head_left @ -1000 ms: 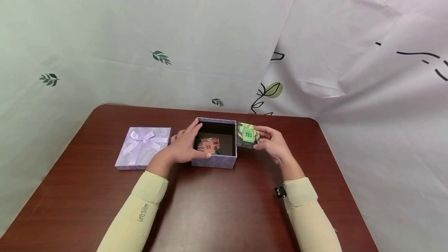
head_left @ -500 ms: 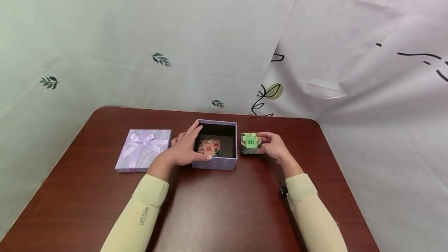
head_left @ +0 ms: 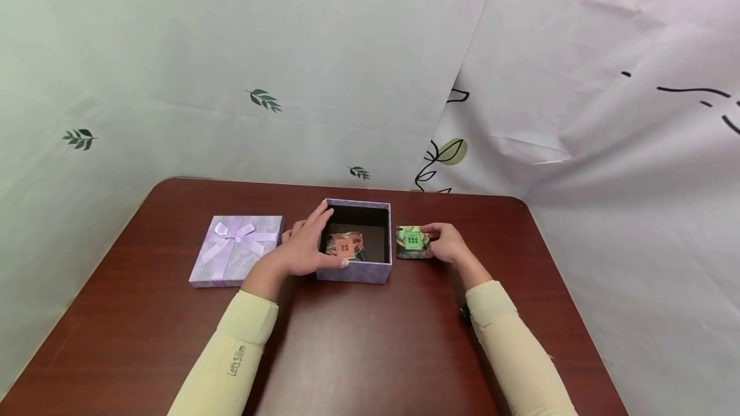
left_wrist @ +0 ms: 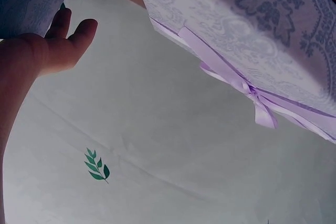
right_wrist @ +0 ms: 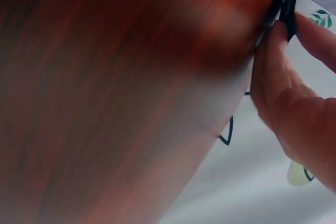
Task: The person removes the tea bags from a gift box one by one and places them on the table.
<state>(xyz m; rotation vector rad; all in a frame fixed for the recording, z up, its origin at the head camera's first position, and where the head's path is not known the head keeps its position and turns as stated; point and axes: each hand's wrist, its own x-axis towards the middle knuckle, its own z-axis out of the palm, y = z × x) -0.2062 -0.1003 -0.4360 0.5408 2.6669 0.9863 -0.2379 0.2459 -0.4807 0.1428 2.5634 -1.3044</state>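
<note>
In the head view, an uncovered purple gift box [head_left: 354,273] with a dark inside stands mid-table. My left hand [head_left: 302,250] holds its left side, thumb along the front wall and index finger reaching the back corner. A packet with an orange label [head_left: 345,246] lies inside at the left. To the right of the box, my right hand [head_left: 448,244] pinches the right edge of a flat packet with a green label [head_left: 412,240], low over or on the table. The right wrist view shows this packet's dark edge [right_wrist: 287,9] between thumb and fingers.
A patterned purple lid [head_left: 235,250] with a ribbon bow lies left of the box. The brown wooden table [head_left: 364,345] ends at a printed white cloth [head_left: 324,82] behind.
My right hand has lowered the green-labelled packet toward the table beside the box, and it now lies flatter. The left hand has stayed on the box.
</note>
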